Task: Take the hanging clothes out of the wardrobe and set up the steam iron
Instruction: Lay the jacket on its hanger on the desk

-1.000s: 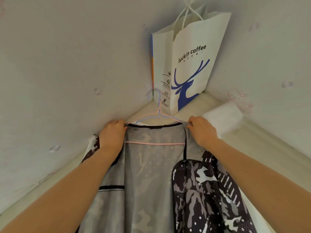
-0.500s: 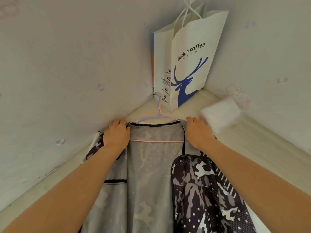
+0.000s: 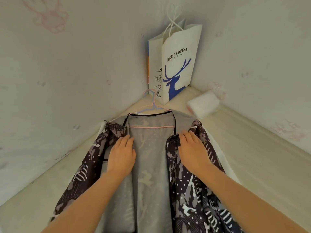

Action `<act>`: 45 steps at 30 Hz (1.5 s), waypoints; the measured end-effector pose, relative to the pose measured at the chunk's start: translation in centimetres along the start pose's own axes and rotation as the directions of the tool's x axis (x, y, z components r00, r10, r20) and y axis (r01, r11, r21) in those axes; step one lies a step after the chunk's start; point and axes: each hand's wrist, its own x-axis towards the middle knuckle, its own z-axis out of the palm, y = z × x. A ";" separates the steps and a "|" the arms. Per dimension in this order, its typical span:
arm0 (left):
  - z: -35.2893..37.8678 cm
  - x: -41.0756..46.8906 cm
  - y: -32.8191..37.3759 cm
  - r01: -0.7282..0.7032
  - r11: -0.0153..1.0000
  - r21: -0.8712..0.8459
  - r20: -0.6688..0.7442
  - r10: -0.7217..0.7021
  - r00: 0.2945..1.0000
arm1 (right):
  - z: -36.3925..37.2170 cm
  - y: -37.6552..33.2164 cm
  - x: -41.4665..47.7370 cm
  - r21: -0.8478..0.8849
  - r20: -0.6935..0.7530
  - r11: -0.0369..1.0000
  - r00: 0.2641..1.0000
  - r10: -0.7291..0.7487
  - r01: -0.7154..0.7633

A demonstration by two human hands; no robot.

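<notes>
On one jacket (image 3: pixel 151 174) over two hangers (image 3: pixel 153 105), left hand (image 3: pixel 122 157) and right hand (image 3: pixel 193 152) lie flat, released.

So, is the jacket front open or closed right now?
Open: the jacket has its front panels spread apart, grey lining and pink hanger showing between them.

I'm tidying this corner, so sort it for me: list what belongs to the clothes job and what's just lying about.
Belongs to the job:
- patterned jacket, lying open
- pink hanger in its shoulders
- left hand and right hand, both resting on the jacket

Just lying about:
- luckin coffee paper bag, standing in the corner
- white bundle by the right wall
</notes>
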 end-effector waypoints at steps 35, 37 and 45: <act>-5.1 -47.6 12.8 -0.607 0.706 -0.366 0.062 0.669 0.741 | 1.2 -13.9 -60.4 0.274 0.099 0.674 0.717 0.690 -0.686; -4.9 -50.1 14.6 -0.665 0.658 -0.354 0.076 0.729 0.681 | 1.5 -13.9 -64.0 0.283 0.106 0.625 0.671 0.733 -0.727; -4.0 -64.0 21.2 -0.788 0.495 -0.366 0.165 0.868 0.468 | 3.4 -15.1 -80.8 0.292 0.061 0.434 0.470 0.881 -0.852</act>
